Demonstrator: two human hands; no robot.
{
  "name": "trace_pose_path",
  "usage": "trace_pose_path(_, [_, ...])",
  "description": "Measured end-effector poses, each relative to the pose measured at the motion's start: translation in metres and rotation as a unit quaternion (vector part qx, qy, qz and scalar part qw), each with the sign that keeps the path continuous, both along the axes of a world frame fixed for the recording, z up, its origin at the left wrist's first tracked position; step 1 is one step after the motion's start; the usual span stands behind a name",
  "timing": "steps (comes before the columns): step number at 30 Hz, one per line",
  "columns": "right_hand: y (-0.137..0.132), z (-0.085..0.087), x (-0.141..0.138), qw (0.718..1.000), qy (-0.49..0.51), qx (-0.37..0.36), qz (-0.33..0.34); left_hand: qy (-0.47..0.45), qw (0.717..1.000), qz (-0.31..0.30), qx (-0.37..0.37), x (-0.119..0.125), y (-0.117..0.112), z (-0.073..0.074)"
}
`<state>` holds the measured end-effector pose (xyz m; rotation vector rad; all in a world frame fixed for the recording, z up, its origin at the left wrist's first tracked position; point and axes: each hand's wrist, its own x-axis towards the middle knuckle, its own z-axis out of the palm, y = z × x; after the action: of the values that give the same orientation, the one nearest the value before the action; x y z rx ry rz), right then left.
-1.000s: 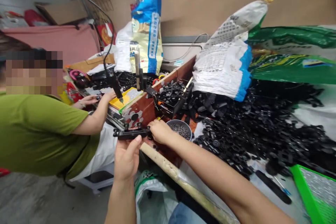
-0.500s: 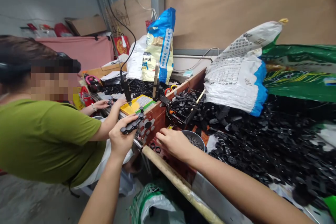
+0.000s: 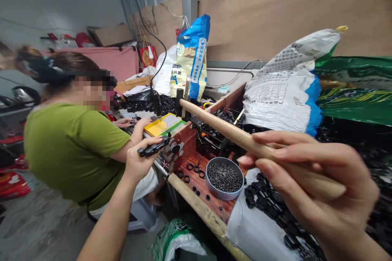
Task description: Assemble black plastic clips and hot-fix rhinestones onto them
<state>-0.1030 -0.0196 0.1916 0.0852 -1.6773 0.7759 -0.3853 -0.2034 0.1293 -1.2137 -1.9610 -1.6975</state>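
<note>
My left hand (image 3: 141, 161) is closed round a long black plastic part (image 3: 154, 147) with round knobs along it. My right hand (image 3: 318, 175) grips a hammer by its pale wooden handle (image 3: 232, 128). The dark hammer head (image 3: 180, 102) points away from me, above and beyond the black part. Below the handle, a round tin (image 3: 225, 177) full of small dark pieces stands on the reddish wooden bench (image 3: 188, 161). Several black rings (image 3: 186, 178) and small black bits lie left of the tin.
To my left a person in a green shirt (image 3: 76, 142) works by a yellow tray (image 3: 155, 127) under a hanging electric screwdriver (image 3: 156, 102). Black parts (image 3: 266, 202) pile up at right below a white sack (image 3: 275, 102). A rounded rail (image 3: 202, 212) edges the bench.
My right hand has come up from beside the tin and moved right, now with the hammer in it. The tin shows fully. My left hand keeps the black part.
</note>
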Motion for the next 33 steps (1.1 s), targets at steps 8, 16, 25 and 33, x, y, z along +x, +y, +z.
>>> trace_pose_path(8, [0.019,-0.014,-0.007,0.961,-0.137,0.23,0.066,-0.112,0.991,-0.059,-0.034,0.007,-0.015,0.012])
trace_pose_path(16, [0.028,-0.009,0.004,0.952,-0.171,0.242,0.071,-0.023,0.999,-0.031,-0.006,-0.009,-0.01,0.009])
trace_pose_path(25, [0.026,-0.013,0.013,0.935,-0.219,0.269,0.072,-0.023,0.998,-0.052,-0.017,-0.019,-0.014,-0.005])
trace_pose_path(33, [0.032,0.006,0.011,0.874,-0.238,0.416,0.083,-0.048,0.993,-0.105,-0.016,-0.018,-0.013,-0.008])
